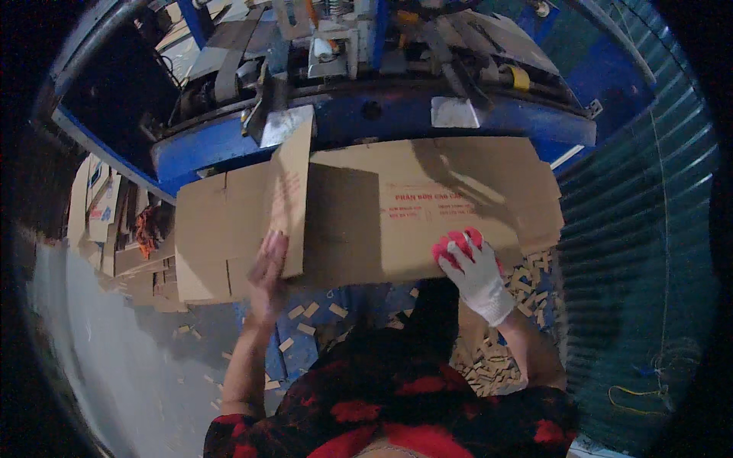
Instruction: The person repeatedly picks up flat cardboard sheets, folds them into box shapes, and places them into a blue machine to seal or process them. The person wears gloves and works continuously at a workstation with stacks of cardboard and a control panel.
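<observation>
A bare left hand (267, 267) is gripping the raised flap of a flat carton (366, 214) lying against the blue machine (366, 114). The gloved right hand (473, 267) is pressing the carton's near edge, fingers bent, its grip unclear; the machine's workings are dissolving into shadow.

I stand facing a big blue steel machine (366, 114) with grey metal parts and a yellow roll of tape (519, 77) on its top. Everything else sits around that machine. To its right rises a teal corrugated metal wall (634, 229). Below its front edge the blue floor (305, 343) is littered with small pale cardboard offcuts (489, 366), thickest toward the wall. To the machine's lower left leans a stack of flat brown cardboard sheets (114, 229), and beyond that lies a pale grey surface (99, 359). The light is dim, with dark shadow behind the machine's left end.
</observation>
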A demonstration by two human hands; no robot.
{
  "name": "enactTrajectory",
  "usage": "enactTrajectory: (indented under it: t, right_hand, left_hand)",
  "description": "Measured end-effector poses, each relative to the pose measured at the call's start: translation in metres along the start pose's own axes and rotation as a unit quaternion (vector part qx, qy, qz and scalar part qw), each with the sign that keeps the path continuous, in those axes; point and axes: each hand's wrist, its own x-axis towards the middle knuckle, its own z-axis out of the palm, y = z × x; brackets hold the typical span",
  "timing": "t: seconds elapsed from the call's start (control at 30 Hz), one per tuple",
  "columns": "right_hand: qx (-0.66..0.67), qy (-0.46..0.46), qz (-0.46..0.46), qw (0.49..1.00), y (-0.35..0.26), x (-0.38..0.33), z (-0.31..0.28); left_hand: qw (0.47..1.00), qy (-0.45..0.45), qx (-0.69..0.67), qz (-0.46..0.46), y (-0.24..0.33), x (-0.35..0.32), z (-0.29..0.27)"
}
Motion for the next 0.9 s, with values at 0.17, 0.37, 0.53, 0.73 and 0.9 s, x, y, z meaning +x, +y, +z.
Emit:
enactTrajectory:
  t: [0.17, 0.37, 0.53, 0.73, 0.9]
  right_hand:
    - [-0.048, 0.086, -0.02, 0.995, 0.05, 0.049, 0.03]
    - [-0.016, 0.082, -0.02, 0.996, 0.109, 0.109, 0.07]
    - [-0.024, 0.096, 0.004, 0.995, 0.154, 0.171, 0.089]
    - [-0.112, 0.036, 0.03, 0.993, 0.218, 0.275, 0.086]
    - [0.095, 0.156, 0.138, 0.973, 0.208, 0.191, 0.063]
  left_hand:
    - [0.999, 0.028, 0.032, 0.016, -0.02, 0.074, 0.014]
    - [0.999, 0.021, 0.032, 0.031, -0.06, 0.129, 0.046]
    - [0.998, 0.01, 0.041, 0.04, -0.102, 0.186, 0.077]
    - [0.987, 0.033, 0.117, -0.105, -0.132, 0.289, 0.122]
    - [0.994, 0.057, 0.084, -0.025, -0.113, 0.188, 0.097]
